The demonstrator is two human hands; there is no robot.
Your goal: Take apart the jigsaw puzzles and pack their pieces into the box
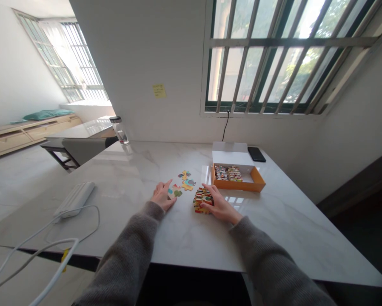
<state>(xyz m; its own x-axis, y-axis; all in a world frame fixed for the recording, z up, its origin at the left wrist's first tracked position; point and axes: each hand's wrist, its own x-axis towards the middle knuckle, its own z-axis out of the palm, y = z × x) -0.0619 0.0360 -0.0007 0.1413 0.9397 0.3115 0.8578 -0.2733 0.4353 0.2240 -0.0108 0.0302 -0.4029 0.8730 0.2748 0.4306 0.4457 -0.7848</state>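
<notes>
Several loose puzzle pieces point(187, 183) lie flat on the white marbled table point(191, 242). My left hand point(162, 195) rests beside them on the left, thumb and fingers apart, nothing held. Under and between the fingers of my right hand point(219, 206) is a row of stacked puzzle pieces point(203, 200), gripped at its right side. Behind my right hand stands an open orange box point(238, 185) with its white lid raised; more puzzle pieces point(229, 173) stand packed in its left part.
A black phone point(256, 154) lies behind the box on the right. At the back left stands a clear bottle point(119, 131). A white power strip point(76, 199) with white cables point(55, 243) occupies the table's left side. A wall with a barred window rises behind.
</notes>
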